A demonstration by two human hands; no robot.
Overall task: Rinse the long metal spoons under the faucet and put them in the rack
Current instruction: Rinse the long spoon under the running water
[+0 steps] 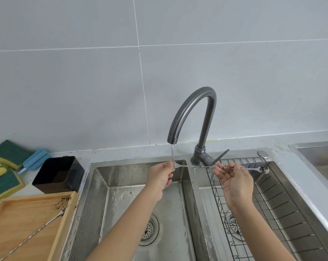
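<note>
A long metal spoon [195, 167] lies level between my two hands, its dirty bowl at the right end over the rack. My left hand [160, 178] pinches the forked left end right under the thin stream from the grey faucet [192, 110]. My right hand [234, 182] pinches the twisted stem near the bowl. A second long spoon [33, 236], also soiled, lies on the wooden tray [14, 204] at the lower left. The wire rack [272, 202] sits in the right sink basin, and no spoon rests in it.
The left basin [95, 194] is wet, with a round drain strainer at its bottom. A black square container [59, 174] stands left of the sink. Green-yellow sponges [3, 166] and a blue brush [35, 159] lie by the wall. Another steel basin [321, 157] shows at far right.
</note>
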